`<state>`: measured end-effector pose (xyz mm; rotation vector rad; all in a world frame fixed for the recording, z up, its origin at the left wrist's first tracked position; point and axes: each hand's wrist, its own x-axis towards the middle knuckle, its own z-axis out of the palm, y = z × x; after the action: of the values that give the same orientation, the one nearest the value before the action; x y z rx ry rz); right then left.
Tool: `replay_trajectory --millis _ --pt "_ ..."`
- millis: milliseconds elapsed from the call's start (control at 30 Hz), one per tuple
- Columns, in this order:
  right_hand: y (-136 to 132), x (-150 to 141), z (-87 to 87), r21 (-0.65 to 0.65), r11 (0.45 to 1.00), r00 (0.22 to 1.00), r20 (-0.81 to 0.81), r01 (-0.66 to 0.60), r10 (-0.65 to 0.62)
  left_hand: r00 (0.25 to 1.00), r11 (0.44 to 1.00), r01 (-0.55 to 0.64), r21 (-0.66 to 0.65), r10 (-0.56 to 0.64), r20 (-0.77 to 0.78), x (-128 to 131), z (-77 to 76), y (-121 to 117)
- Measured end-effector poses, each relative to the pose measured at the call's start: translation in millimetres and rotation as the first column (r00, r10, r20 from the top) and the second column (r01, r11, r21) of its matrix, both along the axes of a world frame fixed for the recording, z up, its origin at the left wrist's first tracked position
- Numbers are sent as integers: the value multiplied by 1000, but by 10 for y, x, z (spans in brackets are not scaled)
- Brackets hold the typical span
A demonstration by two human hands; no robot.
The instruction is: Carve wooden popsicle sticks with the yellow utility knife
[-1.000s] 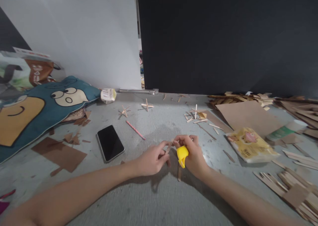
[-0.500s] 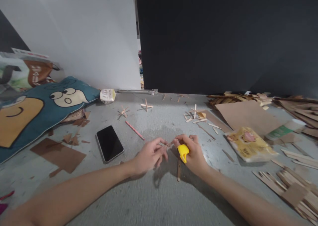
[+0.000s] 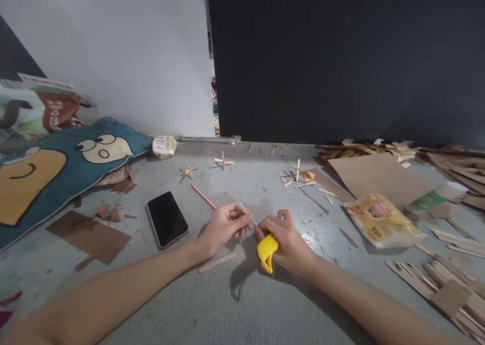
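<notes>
My left hand has its fingers closed in a pinch on a thin wooden stick, which slants down toward my right fingertips. My right hand is wrapped round a yellow-handled tool; its handle end pokes out beneath the fist, while the working end is hidden by the fingers. The stick's lower end meets the right thumb and forefinger. A flat craft stick lies on the grey surface below my left wrist. Just behind the left hand is a pink patterned pencil-like stick.
A phone lies left of my hands. Small crossed-stick pieces stand farther back, with cut sticks to their right. A yellow packet and bundled craft sticks are on the right. A blue cushion sits left.
My left hand has shifted a little up and left, and my right hand down and left with the yellow tool. A craft stick now shows below my left wrist; the one under my right hand no longer shows.
</notes>
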<state>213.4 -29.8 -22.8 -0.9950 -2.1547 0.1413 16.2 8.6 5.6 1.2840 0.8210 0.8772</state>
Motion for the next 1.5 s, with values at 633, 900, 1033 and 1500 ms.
replay_trajectory --millis 633,900,1033,1500 --pt "6 -9 -37 9 1000 1000 8 6 -6 996 999 34 0 -34 -85 -3 -109 8" --pt "4 -10 -64 2 1000 1000 -11 1 -1 999 999 35 -11 -35 2 1 -75 -14" --pt "5 -7 -65 2 1000 1000 -13 0 0 999 1000 29 4 -29 -25 0 -72 -11" --pt "8 -7 -59 16 1000 1000 -2 -8 8 994 996 89 6 -89 -60 0 -117 7"
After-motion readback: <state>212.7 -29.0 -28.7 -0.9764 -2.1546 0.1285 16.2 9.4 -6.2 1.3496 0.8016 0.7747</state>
